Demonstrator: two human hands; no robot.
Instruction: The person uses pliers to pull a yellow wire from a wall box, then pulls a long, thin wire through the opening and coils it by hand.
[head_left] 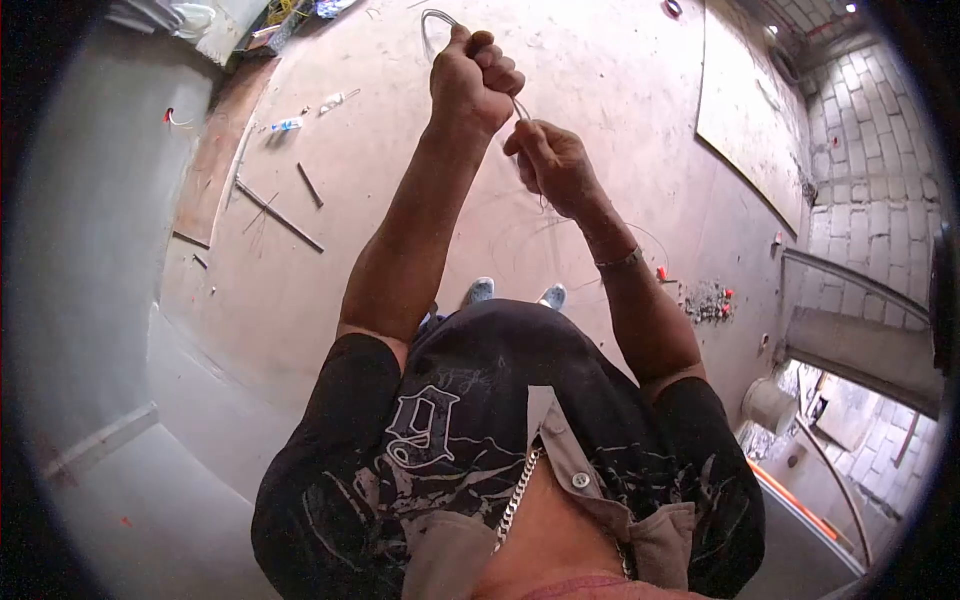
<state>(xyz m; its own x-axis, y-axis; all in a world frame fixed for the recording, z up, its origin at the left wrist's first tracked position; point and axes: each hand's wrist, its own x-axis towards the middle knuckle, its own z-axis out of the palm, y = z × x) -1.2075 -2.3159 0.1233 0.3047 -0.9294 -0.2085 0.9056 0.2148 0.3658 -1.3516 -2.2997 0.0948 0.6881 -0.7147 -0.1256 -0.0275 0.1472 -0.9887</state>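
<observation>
My left hand (475, 85) is raised in front of me, closed in a fist around a thin wire. A bent loop of the wire (437, 15) sticks up past the thumb. Just below and to the right, my right hand (555, 165) pinches the same strand, and a short length of wire spans the gap between both hands. From under the right hand a thin loose end hangs and seems to curve toward the right over the floor; its full course is too faint to follow.
Dark rods (280, 215) and a blue-and-white packet (287, 125) lie on the floor at left. To the right are a pile of small dark pieces (708, 303), a large pale board (750, 120), a white bucket (769, 404) and a block wall (870, 130). My shoes (481, 290) show below.
</observation>
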